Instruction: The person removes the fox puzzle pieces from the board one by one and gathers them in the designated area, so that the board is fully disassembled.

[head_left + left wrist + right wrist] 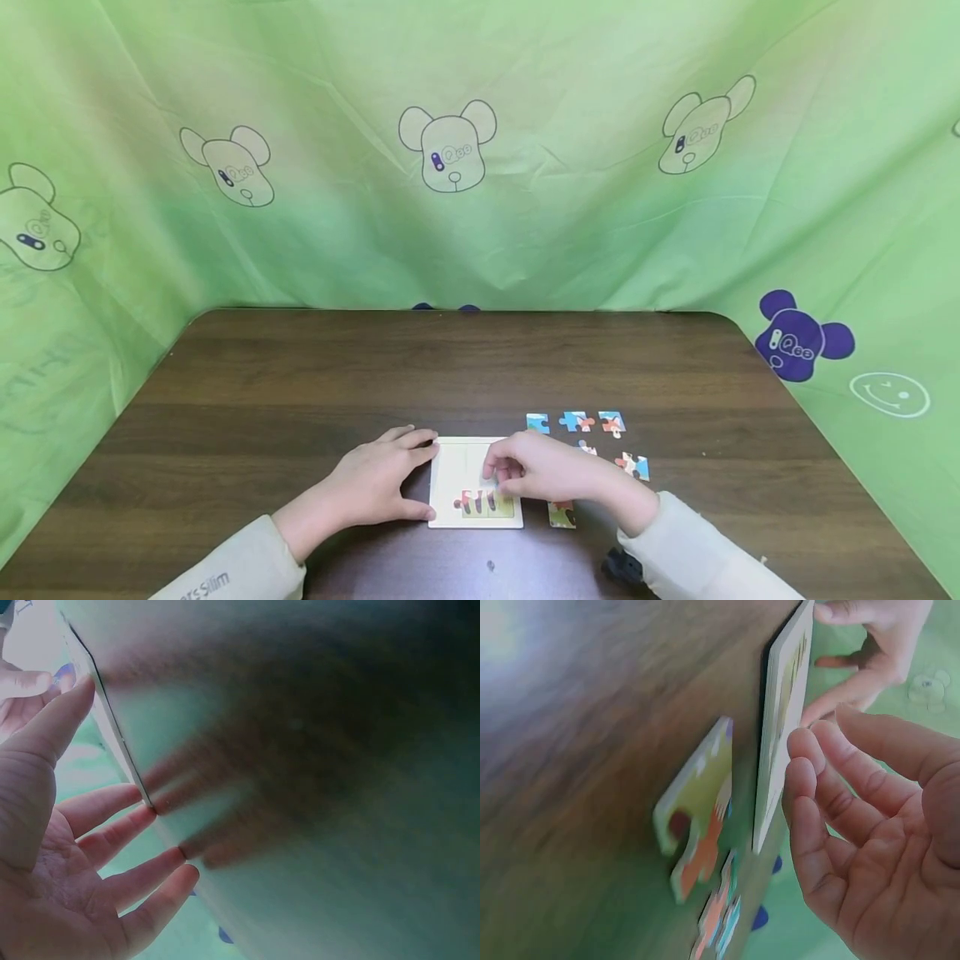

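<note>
A pale puzzle tray point(452, 467) lies on the table, with joined puzzle pieces point(480, 503) along its lower part. My left hand point(375, 479) touches the tray's left edge, its fingertips near the far corner and its thumb near the front corner. Over the tray's right half hovers my right hand point(543, 467), its fingers loosely bent. In the right wrist view no piece shows between the thumb and fingers; the tray point(769, 765) stands beside the fingertips. The right hand and forearm hide part of the tray and some loose pieces.
Loose puzzle pieces lie right of the tray, among them a blue-and-orange piece point(576, 422), a corner piece point(612, 422), a red-and-blue piece point(634, 466) and a green piece point(561, 515). A green curtain point(450, 242) hangs behind the brown table point(337, 375).
</note>
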Available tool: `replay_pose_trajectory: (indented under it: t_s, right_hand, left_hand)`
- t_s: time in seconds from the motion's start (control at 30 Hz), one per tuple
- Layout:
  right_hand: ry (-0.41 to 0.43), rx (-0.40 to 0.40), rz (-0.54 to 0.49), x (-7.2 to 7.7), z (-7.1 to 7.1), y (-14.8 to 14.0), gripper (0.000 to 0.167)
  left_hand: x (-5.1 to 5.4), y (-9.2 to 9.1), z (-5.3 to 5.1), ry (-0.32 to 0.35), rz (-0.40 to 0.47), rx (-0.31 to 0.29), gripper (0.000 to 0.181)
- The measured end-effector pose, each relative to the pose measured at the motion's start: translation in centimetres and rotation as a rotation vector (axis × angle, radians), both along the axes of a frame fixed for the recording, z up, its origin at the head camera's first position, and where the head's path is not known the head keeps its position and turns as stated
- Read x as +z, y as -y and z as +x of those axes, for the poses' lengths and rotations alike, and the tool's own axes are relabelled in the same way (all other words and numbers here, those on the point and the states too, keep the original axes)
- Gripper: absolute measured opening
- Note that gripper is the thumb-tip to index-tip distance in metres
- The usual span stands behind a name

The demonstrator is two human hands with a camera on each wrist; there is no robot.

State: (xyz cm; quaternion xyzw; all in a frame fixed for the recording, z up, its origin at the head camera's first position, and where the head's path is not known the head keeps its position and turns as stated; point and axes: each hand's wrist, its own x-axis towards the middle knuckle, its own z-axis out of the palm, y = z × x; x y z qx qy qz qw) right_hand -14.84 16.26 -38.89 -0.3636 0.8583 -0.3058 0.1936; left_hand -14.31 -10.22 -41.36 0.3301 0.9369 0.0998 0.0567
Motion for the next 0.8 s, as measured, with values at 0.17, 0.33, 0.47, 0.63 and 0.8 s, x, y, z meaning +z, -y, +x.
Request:
replay_pose_trajectory:
  t_s: [0.17,0.33,0.47,0.63,0.8]
  right_hand:
    - [0.003,0.013,0.024,-0.4,-0.1,1.0,0.01]
    - [0.002,0.007,0.047,-0.5,0.1,1.6,0.011]
    - [-0.01,0.002,0.058,-0.4,0.3,1.8,0.011]
    - [-0.033,0.006,0.066,-0.3,0.5,1.9,0.013]
    - [-0.059,0.012,0.087,-0.3,0.6,2.1,0.018]
  left_hand:
    - [0.1,0.0,0.0,0.007,0.006,0.001,0.076]
    - [0.3,0.0,0.1,0.014,0.018,-0.003,0.075]
    - [0.4,0.0,0.1,0.016,0.016,-0.001,0.075]
    - [0.5,0.0,0.1,0.021,0.014,-0.001,0.075]
    - [0.7,0.0,0.2,0.026,0.026,-0.002,0.075]
